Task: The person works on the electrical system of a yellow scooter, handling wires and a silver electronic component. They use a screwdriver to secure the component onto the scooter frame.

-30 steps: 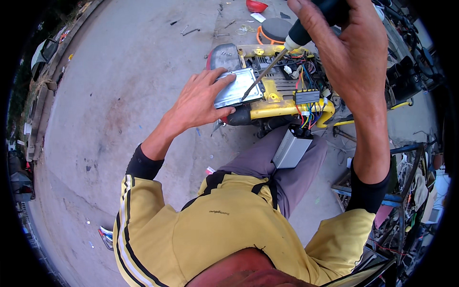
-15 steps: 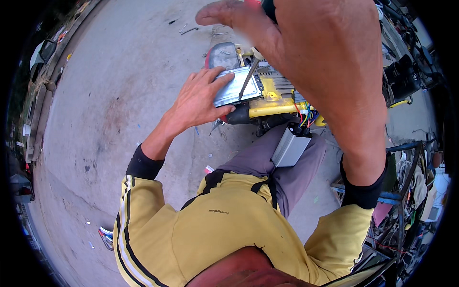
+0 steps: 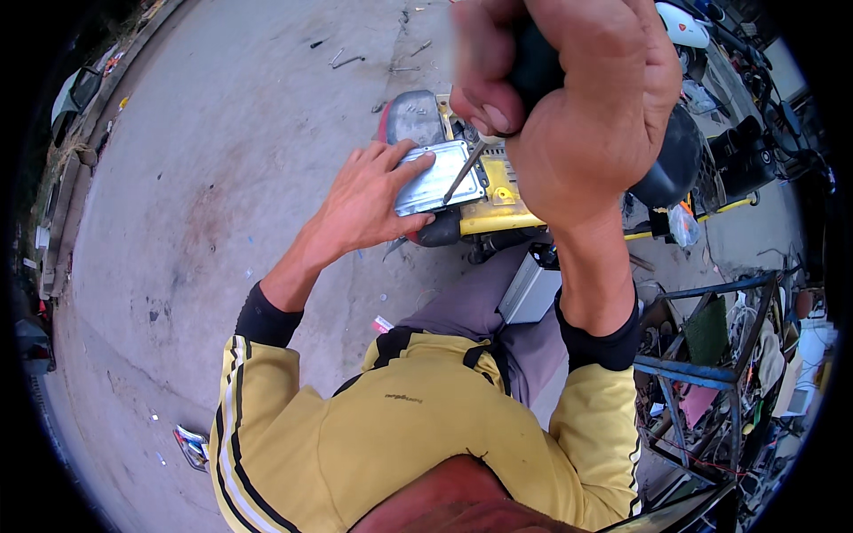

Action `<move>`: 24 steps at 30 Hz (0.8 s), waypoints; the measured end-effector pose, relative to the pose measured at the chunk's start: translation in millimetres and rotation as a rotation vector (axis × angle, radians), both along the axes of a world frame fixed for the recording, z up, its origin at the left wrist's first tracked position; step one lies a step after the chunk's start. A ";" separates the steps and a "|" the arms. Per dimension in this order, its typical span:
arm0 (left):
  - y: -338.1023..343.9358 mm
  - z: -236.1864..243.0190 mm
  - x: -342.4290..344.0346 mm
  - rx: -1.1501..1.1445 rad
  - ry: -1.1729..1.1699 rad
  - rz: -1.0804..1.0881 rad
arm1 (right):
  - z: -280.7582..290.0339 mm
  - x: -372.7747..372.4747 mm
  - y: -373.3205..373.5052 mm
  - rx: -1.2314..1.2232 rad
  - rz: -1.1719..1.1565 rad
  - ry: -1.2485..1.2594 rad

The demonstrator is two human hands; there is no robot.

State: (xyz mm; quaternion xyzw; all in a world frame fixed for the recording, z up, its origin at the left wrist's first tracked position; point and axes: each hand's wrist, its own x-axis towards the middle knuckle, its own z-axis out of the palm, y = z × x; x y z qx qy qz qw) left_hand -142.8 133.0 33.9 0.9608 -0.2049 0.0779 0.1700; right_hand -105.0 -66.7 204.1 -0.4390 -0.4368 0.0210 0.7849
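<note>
The metal cover plate (image 3: 437, 178), a dull silver rectangle with rounded corners, lies flat on top of the yellow frame (image 3: 498, 200) of a small vehicle parked on the concrete ground (image 3: 204, 160), just in front of the person's knees. The left hand (image 3: 369, 200) is spread over the plate's near-left part, fingers flat and thumb along its lower edge; to my eye that is there to pin the plate so it cannot slide or turn while the tool works on it. The right hand (image 3: 569, 98) is raised close to the camera and wrapped in a tight fist round the dark handle of a screwdriver (image 3: 466, 171), whose thin shaft slants down and left so that its tip meets the plate near its right edge. A fist grip held high like this would let the arm bear down along the shaft, which suits a fastener that needs pressure; whether the tip sits in a screw head is too small to tell. A red-rimmed lamp or cover (image 3: 410, 115) sits just beyond the plate, and a black seat (image 3: 671, 164) bulges out to the right behind the fist. A grey box (image 3: 530, 291) rests by the person's thigh, below the frame. To the far right stands a blue metal rack (image 3: 711, 355) crowded with oddments, well apart from the work, and a few loose bits of metal (image 3: 346, 60) lie on the concrete further off
</note>
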 end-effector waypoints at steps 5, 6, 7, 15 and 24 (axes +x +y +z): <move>-3.3 1.2 1.7 -0.023 -0.023 0.021 | 9.4 14.0 -1.1 -0.106 0.102 -0.048; -1.2 1.3 -2.7 -0.016 0.015 0.038 | 9.8 16.8 0.4 -0.125 0.037 -0.109; -0.5 1.8 -4.1 -0.017 -0.001 0.028 | 11.3 17.1 4.3 -0.148 -0.185 -0.295; 0.8 17.3 7.2 -0.249 -0.119 -0.186 | 10.0 30.0 -11.5 -0.176 0.147 -0.126; -7.8 5.2 22.3 -0.716 0.462 -0.263 | 107.1 -47.4 -29.0 -1.496 -0.609 -0.844</move>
